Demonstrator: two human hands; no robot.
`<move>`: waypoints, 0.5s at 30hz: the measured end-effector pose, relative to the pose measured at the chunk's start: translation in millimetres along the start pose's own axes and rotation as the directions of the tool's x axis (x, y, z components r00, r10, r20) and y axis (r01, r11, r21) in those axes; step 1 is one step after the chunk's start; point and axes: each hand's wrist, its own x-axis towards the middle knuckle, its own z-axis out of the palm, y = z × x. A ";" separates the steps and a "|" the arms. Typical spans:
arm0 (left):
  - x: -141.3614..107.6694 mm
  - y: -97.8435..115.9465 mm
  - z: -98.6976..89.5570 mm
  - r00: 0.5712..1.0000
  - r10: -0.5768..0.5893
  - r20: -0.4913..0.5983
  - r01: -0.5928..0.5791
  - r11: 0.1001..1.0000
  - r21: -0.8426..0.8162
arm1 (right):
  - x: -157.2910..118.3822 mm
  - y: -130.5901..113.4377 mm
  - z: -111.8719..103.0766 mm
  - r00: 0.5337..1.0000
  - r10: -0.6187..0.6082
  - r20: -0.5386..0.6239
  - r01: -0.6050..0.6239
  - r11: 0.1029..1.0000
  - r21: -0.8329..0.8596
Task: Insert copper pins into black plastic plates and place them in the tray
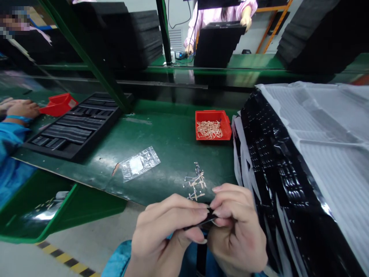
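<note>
Pinching a black piece (206, 221) at bottom centre with left hand (165, 223) and right hand (238, 227), grip clamped on it from both sides. Mostly covered; cannot tell its full shape. Could fumble it through so small a hold, or bend it by pressing unevenly. Just beyond, loose metal parts (198, 179) in a small heap on the tabletop (175, 134); could scatter them by dropping the piece there. At lower left, below the tabletop's edge, a green bin (96, 206); left of centre, a bag (140, 163) lying flat near that edge, perhaps easily swept off by a sleeve (117, 259). Farther, right of centre, a red bin (227, 130) of copper-coloured bits (210, 130), just beside stacked trays (273, 161); might spill these by bumping the stack. At left, a black tray (73, 129) near a co-worker's hand (23, 109); at top, someone in pink (217, 16) touching a black stack (217, 46).
</note>
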 end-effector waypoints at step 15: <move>-5.2 -4.1 -0.4 0.989 0.135 -0.066 -0.136 0.991 -0.005 | 7.3 -1.3 15.5 0.942 -0.067 -0.330 0.116 0.984 0.133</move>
